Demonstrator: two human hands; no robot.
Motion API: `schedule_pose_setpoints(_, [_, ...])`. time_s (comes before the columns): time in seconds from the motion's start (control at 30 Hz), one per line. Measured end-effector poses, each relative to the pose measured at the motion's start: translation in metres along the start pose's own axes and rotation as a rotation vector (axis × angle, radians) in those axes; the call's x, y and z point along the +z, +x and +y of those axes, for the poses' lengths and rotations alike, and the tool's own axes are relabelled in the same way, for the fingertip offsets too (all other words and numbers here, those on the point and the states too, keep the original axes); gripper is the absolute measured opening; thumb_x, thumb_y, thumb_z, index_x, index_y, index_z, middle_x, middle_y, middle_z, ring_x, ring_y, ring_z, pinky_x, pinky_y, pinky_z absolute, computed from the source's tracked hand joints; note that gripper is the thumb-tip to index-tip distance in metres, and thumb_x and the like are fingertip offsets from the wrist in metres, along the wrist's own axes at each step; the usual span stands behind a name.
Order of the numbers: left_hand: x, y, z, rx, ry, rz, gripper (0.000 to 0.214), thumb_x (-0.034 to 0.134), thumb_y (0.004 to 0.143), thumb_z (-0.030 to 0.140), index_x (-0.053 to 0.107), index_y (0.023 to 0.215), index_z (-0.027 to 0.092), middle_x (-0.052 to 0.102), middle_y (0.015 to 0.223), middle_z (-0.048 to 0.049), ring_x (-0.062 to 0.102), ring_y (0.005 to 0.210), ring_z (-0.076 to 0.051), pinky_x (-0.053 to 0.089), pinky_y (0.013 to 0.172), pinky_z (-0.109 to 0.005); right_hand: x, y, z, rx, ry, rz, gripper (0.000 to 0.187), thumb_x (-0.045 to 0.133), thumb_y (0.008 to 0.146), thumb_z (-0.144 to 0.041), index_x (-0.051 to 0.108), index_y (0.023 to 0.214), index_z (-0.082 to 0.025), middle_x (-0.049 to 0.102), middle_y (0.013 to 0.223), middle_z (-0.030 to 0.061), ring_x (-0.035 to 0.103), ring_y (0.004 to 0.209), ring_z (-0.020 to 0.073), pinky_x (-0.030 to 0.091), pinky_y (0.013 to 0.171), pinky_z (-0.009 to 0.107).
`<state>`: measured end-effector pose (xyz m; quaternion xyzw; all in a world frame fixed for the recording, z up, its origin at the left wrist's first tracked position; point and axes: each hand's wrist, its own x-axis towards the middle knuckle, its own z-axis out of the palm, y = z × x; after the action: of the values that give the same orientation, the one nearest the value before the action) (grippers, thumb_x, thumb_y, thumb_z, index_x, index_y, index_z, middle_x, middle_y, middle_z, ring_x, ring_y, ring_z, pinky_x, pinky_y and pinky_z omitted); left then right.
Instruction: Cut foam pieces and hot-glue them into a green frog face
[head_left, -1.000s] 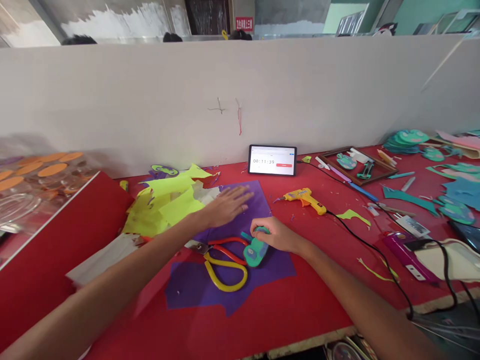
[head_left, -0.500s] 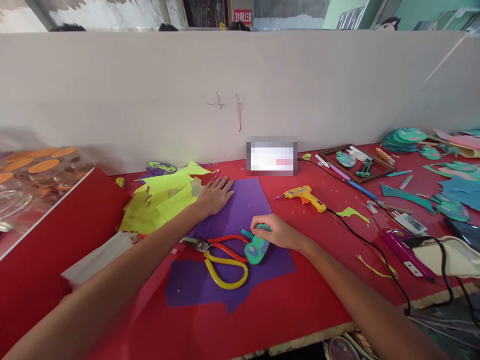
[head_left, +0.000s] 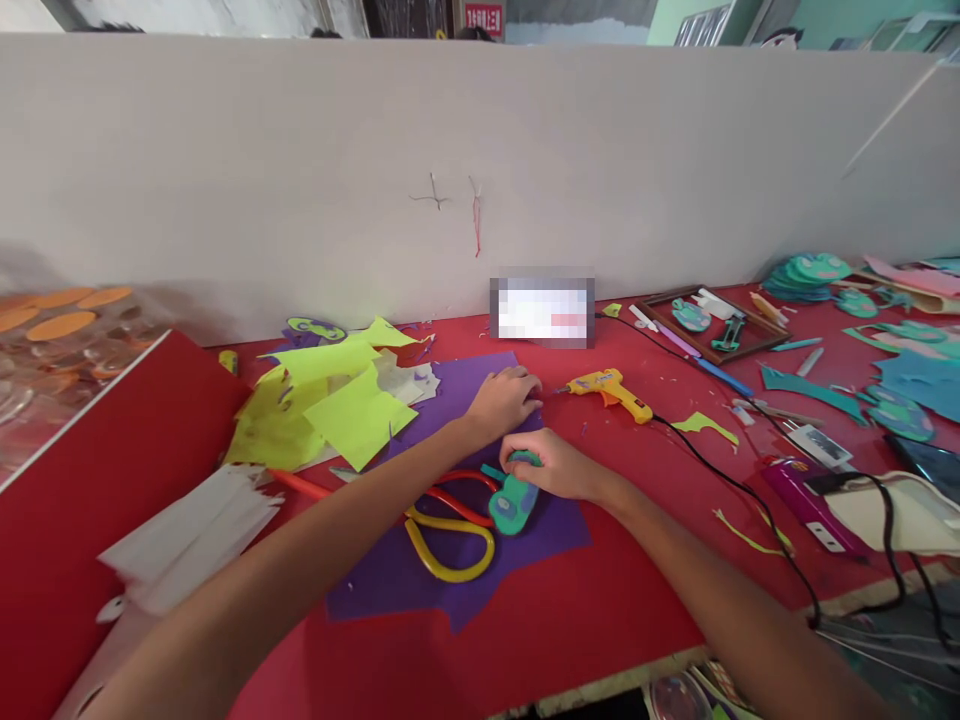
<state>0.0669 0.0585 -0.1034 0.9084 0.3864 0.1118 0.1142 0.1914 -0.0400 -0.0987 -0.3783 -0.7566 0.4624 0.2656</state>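
My right hand (head_left: 553, 465) is closed round the upper end of a green foam cutout (head_left: 514, 503) with lilac spots, over a purple sheet (head_left: 480, 372). Just above it, my left hand (head_left: 504, 402) rests on the purple sheet near its right edge, fingers slightly bent and apart, holding nothing. Scissors with one red and one yellow handle (head_left: 454, 578) lie on the sheet beside the cutout, partly hidden by my left forearm. A yellow glue gun (head_left: 611, 390) lies to the right of both hands.
Yellow-green sheets (head_left: 360, 415) and white strips (head_left: 195, 530) lie left. A red board (head_left: 120, 480) stands beside clear containers with orange discs (head_left: 64, 327). At right are a wooden tray (head_left: 720, 350), a magenta device (head_left: 814, 510) and black cables. A pale partition (head_left: 300, 180) rises behind.
My left hand has moved right across the purple sheet, from beside the yellow-green sheets to just above my right hand. My right hand stays on the green cutout. The view has tilted slightly down.
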Motion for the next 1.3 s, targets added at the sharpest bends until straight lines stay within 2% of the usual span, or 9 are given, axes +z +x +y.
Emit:
schedule_pose_setpoints(0.33, [0.008,0.021,0.005,-0.007,-0.154,0.045,0.012,0.057,0.092,0.02,0.069,0.089,0.019,0.07,0.092,-0.0046,0.063,0.084,-0.017,0.047,0.074,-0.03,0.0,-0.001,0.002,-0.026,-0.023,-0.024,0.011,0.051,0.08,-0.015,0.061,0.081,-0.019,0.064,0.08,-0.0009,0.058,0.076,0.0155,0.041,0.071,0.026])
schedule_pose_setpoints(0.53, [-0.036,0.003,-0.043,-0.257,-0.154,0.263,0.016,0.05,0.089,0.013,0.065,0.092,0.016,0.067,0.092,-0.0081,0.059,0.083,-0.018,0.046,0.077,-0.033,-0.004,-0.002,-0.002,-0.033,0.044,-0.022,0.008,0.053,0.083,-0.018,0.06,0.08,-0.019,0.062,0.08,-0.0009,0.056,0.077,0.0156,0.042,0.073,0.027])
schedule_pose_setpoints(0.67, [-0.065,-0.03,-0.068,-0.389,-0.178,0.409,0.036,0.038,0.087,0.001,0.061,0.111,0.013,0.064,0.11,-0.0136,0.059,0.097,-0.02,0.048,0.087,-0.037,-0.004,-0.001,0.0,-0.026,0.08,0.103,0.011,0.055,0.09,-0.025,0.061,0.083,-0.019,0.059,0.08,-0.001,0.053,0.076,0.0145,0.041,0.071,0.026])
schedule_pose_setpoints(0.8, [-0.057,-0.075,-0.037,-0.312,-0.337,0.301,0.03,0.034,0.1,0.017,0.059,0.117,0.016,0.069,0.089,-0.0044,0.062,0.068,-0.013,0.053,0.067,-0.028,-0.005,0.002,0.003,0.081,0.16,0.297,0.022,0.055,0.094,-0.041,0.061,0.091,-0.02,0.055,0.081,-0.0005,0.051,0.068,0.0136,0.043,0.058,0.024])
schedule_pose_setpoints(0.9, [-0.044,-0.103,-0.002,-0.185,-0.523,0.235,0.027,0.049,0.098,0.034,0.063,0.118,0.022,0.072,0.095,-0.0037,0.066,0.081,-0.017,0.055,0.074,-0.029,-0.004,0.002,0.006,0.125,0.232,0.376,0.028,0.057,0.092,-0.049,0.061,0.094,-0.021,0.052,0.077,-0.0016,0.048,0.059,0.0118,0.043,0.051,0.023])
schedule_pose_setpoints(1.0, [-0.039,-0.119,0.005,-0.142,-0.554,0.262,0.021,0.057,0.094,0.034,0.068,0.11,0.025,0.073,0.1,-0.0047,0.067,0.088,-0.02,0.055,0.082,-0.035,-0.003,0.0,0.007,0.132,0.238,0.362,0.032,0.06,0.091,-0.051,0.065,0.102,-0.022,0.056,0.075,-0.0004,0.05,0.055,0.0128,0.044,0.05,0.026])
schedule_pose_setpoints(1.13, [-0.04,-0.127,-0.035,-0.285,-0.441,0.417,0.022,0.054,0.094,0.032,0.069,0.106,0.022,0.073,0.104,-0.006,0.067,0.089,-0.021,0.055,0.084,-0.036,-0.012,-0.004,0.002,0.045,0.137,0.454,0.037,0.053,0.097,-0.048,0.061,0.125,-0.025,0.073,0.101,0.0082,0.068,0.09,0.0237,0.055,0.074,0.036])
schedule_pose_setpoints(1.23, [-0.039,-0.128,-0.062,-0.424,-0.172,0.484,0.032,0.042,0.099,0.028,0.066,0.118,0.018,0.07,0.113,-0.0104,0.066,0.1,-0.024,0.053,0.088,-0.038,-0.036,0.003,0.0,-0.032,-0.131,0.614,0.038,0.044,0.101,-0.04,0.053,0.136,-0.026,0.072,0.119,0.0101,0.064,0.115,0.0256,0.048,0.102,0.046])
schedule_pose_setpoints(1.3, [-0.036,-0.128,-0.065,-0.446,0.049,0.466,0.036,0.037,0.101,0.025,0.062,0.126,0.018,0.066,0.124,-0.0129,0.062,0.112,-0.028,0.051,0.091,-0.042,-0.059,0.017,0.004,-0.066,-0.376,0.61,0.041,0.043,0.101,-0.035,0.05,0.14,-0.025,0.066,0.133,0.0111,0.056,0.129,0.0273,0.042,0.11,0.05])
